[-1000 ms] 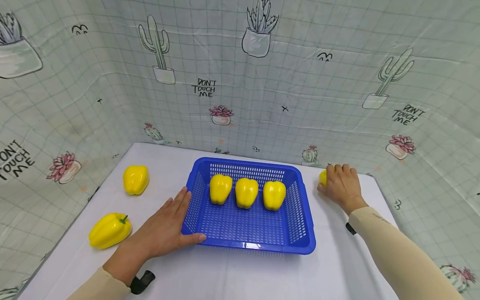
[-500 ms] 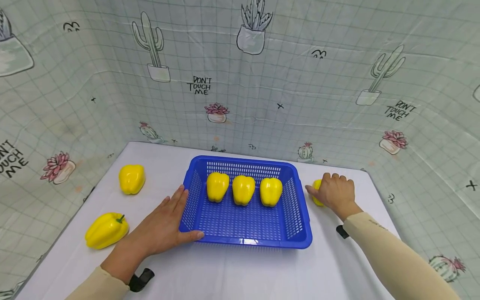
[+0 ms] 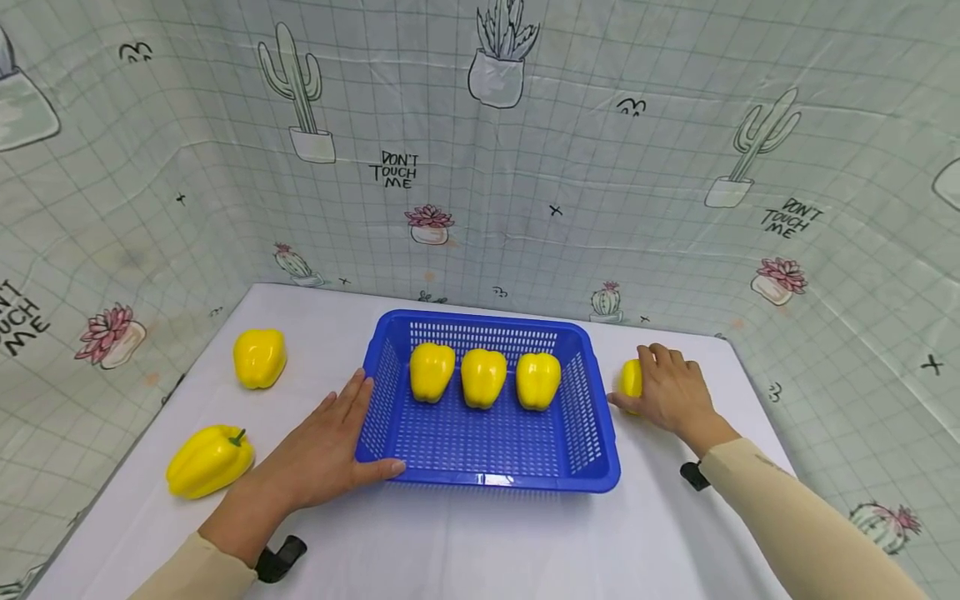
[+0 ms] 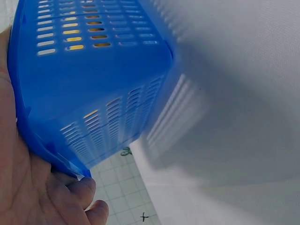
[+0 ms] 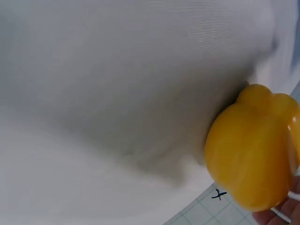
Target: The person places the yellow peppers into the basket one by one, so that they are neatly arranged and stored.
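Note:
My left hand (image 3: 318, 458) rests on the left end of a blue perforated plastic basket (image 3: 495, 481). Its fingers lie along the side and the thumb reaches over the front corner; the left wrist view shows the palm against the basket rim (image 4: 14, 93). Three yellow bell peppers (image 3: 483, 379) stand in a row inside. To the basket's right, my right hand (image 3: 675, 392) holds another yellow bell pepper (image 3: 631, 379), thumb at its near side and fingers at the far side. In the right wrist view that pepper (image 5: 253, 150) touches the white cloth, fingertips behind it; the thumb is hidden there.
Two more yellow bell peppers lie on the left of the white table (image 3: 480, 550): an upright one (image 3: 259, 358) at the back and one on its side with a green stem (image 3: 210, 461). A cactus-print curtain (image 3: 450, 125) encloses the table's back and sides.
The right hand and its bell pepper have come nearer the front, closer to the basket's right side. The right hand's fingers have shifted on the pepper. The left hand stays on the basket.

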`<action>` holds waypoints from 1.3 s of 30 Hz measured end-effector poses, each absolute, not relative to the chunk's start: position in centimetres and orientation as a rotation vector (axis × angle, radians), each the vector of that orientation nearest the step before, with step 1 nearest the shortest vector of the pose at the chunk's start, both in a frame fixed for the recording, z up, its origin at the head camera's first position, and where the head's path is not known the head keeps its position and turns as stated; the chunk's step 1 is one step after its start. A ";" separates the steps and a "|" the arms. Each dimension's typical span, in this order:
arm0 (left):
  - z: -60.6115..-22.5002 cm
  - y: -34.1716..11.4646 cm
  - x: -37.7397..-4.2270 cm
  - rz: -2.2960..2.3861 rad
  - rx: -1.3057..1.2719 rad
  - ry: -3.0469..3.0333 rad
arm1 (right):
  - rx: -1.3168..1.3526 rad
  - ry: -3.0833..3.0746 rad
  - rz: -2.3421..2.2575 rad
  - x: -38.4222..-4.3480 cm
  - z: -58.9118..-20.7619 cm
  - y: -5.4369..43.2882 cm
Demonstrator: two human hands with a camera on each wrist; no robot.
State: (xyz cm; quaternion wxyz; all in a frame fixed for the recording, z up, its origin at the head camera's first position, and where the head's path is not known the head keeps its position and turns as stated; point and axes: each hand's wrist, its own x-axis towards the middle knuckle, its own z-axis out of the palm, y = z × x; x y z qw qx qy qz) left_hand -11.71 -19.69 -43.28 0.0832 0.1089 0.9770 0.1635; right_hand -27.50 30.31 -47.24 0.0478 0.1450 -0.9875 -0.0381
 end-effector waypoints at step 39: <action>-43.2 -19.7 -11.7 0.503 0.339 2.916 | 0.618 -3.048 -0.211 -27.2 -47.0 31.8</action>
